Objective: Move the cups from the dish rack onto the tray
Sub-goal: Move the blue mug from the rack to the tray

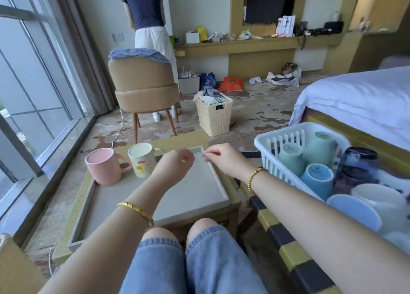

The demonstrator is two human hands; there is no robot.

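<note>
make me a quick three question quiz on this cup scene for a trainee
1. True or false: the pink mug stands upright on the tray.
2. How many mugs are on the tray? A) one B) two C) four
3. Which hand is nearer the dish rack?

Key:
1. True.
2. B: the pink mug and the white mug.
3. The right hand; the left hand hovers over the tray. Both are empty.

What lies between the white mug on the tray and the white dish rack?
In the head view, both empty hands, left and right, hover over bare tray between the white mug and the dish rack.
</note>
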